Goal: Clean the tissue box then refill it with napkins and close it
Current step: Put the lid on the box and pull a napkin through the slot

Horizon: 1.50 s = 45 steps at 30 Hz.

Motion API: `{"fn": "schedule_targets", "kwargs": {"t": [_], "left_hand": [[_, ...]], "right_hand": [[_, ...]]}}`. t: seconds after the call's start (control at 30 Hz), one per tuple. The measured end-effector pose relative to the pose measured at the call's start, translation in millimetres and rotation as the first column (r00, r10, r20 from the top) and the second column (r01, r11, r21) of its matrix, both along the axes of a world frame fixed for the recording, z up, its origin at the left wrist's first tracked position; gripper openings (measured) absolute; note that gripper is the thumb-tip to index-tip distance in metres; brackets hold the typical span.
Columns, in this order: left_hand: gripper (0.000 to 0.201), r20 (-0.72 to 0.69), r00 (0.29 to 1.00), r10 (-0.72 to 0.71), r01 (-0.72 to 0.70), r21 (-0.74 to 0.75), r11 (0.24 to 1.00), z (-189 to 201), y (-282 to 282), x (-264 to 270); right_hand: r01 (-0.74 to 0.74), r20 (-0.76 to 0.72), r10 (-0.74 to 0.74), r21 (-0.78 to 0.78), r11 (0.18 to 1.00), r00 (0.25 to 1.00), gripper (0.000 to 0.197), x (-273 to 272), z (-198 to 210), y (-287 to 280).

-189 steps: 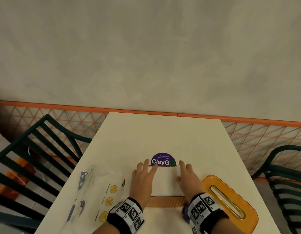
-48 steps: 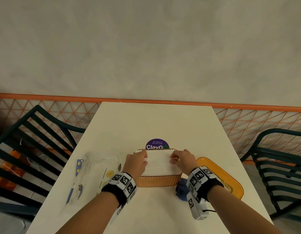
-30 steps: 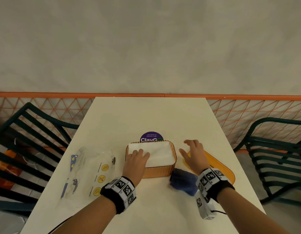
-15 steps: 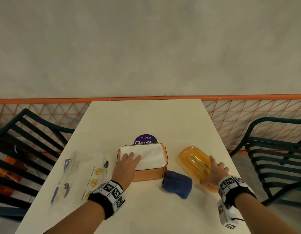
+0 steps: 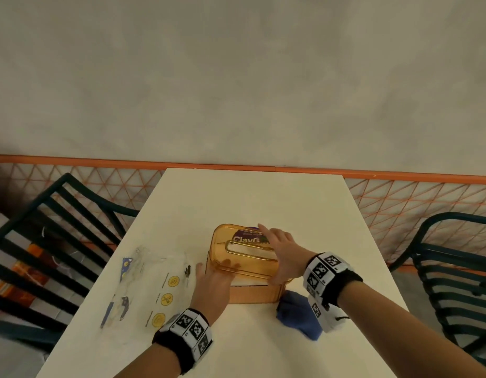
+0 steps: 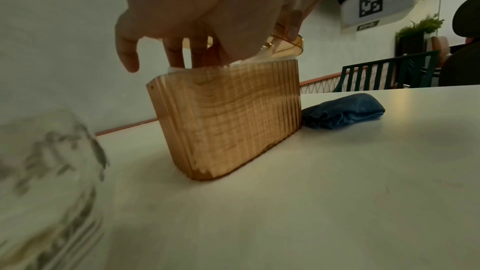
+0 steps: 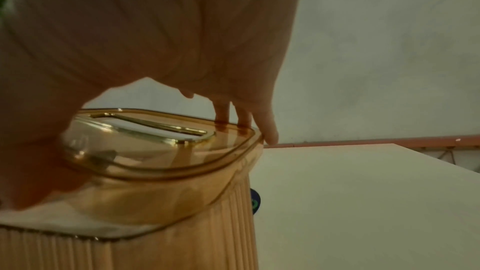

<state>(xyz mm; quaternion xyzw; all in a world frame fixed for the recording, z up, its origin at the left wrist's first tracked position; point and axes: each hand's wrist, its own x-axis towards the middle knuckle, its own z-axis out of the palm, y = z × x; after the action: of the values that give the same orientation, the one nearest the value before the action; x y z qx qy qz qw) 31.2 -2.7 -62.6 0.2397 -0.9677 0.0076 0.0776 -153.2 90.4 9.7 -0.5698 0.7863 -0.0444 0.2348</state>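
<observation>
The amber ribbed tissue box (image 5: 257, 293) (image 6: 228, 114) (image 7: 182, 249) stands mid-table, filled with white napkins (image 7: 64, 225). My right hand (image 5: 281, 253) (image 7: 155, 28) grips the clear amber lid (image 5: 244, 255) (image 6: 288, 48) (image 7: 155, 151) by its right end. It holds the lid tilted just above the box, the far edge higher. My left hand (image 5: 213, 278) (image 6: 194, 7) lies at the box's left end. Its straight fingers (image 6: 174, 54) press on the napkins under the lid. A blue cloth (image 5: 296, 315) (image 6: 342, 112) lies right of the box.
An empty clear napkin wrapper (image 5: 154, 285) (image 6: 39, 171) lies left of the box. A purple sticker (image 5: 250, 237) shows through the lid. Dark green chairs stand at the left (image 5: 59, 227) and the right (image 5: 454, 268) of the white table (image 5: 250, 195). An orange mesh rail (image 5: 400, 203) runs behind.
My right hand took the lid off the table at the right and carried it left over the box. My left hand stayed on the napkins.
</observation>
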Motion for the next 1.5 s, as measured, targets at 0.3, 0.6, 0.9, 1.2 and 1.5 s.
{"fn": "schedule_targets", "kwargs": {"t": [0.3,0.6,0.9,1.2,1.5], "left_hand": [[0.050,-0.138,0.985,0.106,-0.089,0.121,0.989,-13.8,-5.2,30.4],[0.055,-0.326,0.897,0.298,-0.054,0.588,0.807,-17.7,6.6,35.6],[0.049,-0.330,0.808,0.489,-0.053,0.785,0.618,-14.7,-1.8,26.2],[0.042,-0.241,0.877,0.416,-0.160,0.671,0.724,-15.8,-24.1,22.5],[0.031,-0.197,0.971,0.136,-0.070,0.312,0.948,14.9,-27.4,-5.1]], "right_hand": [[-0.033,-0.065,0.044,0.161,0.986,0.997,0.124,3.2,-11.1,-17.3],[-0.052,-0.135,0.080,0.200,0.978,0.988,0.125,7.1,-18.3,-23.4],[-0.055,-0.201,0.097,0.204,0.977,0.975,0.124,9.5,-27.0,-26.3],[-0.046,-0.229,0.095,0.210,0.977,0.969,0.122,11.3,-30.9,-26.0],[0.150,0.066,-0.153,0.040,0.988,0.986,0.076,7.3,-29.2,-16.2]]}}
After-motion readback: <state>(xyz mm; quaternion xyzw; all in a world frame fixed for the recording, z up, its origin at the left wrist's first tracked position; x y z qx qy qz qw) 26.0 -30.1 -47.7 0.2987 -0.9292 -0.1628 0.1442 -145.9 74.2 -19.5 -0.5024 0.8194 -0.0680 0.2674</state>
